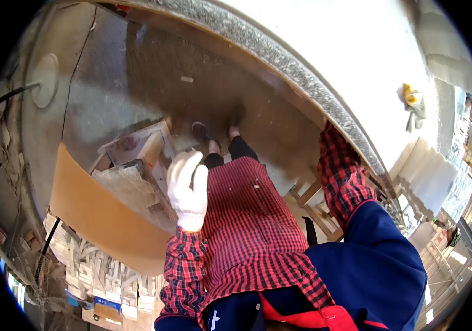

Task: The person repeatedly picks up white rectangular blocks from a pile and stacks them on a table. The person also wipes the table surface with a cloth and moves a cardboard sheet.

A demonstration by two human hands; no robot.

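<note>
My left hand [188, 190], in a white knitted glove, hangs in front of my body with the back of it upward. Its fingers [177, 168] are loosely bent, neither spread wide nor clenched; a narrow gap shows between the thumb and the forefinger, and I see nothing gripped there. The palm side is turned away, so I cannot tell whether the fingertips touch anything.

My right arm, in a red-and-black checked sleeve [343, 171], runs forward to the speckled grey edge of the large white-topped desk [352, 38]. That edge hides my right hand, so I cannot tell how far its fingers are open or what they hold. The desk stretches across the upper right, and on its top lies a crumpled yellow-and-grey piece, perhaps a glove [412, 98].

Just beyond my left hand, to its left, a pale wooden open-topped box [165, 135] stands on the grey floor [164, 60], with a rough pale slab [128, 187] next to it. A curved, smooth tan sheet [103, 220] stretches from the far left to near my left sleeve. Below it are heaped pale wooden strips [109, 278]. My red-and-black checked apron [249, 220] hangs between my arms, above my dark shoes [199, 131].
</note>
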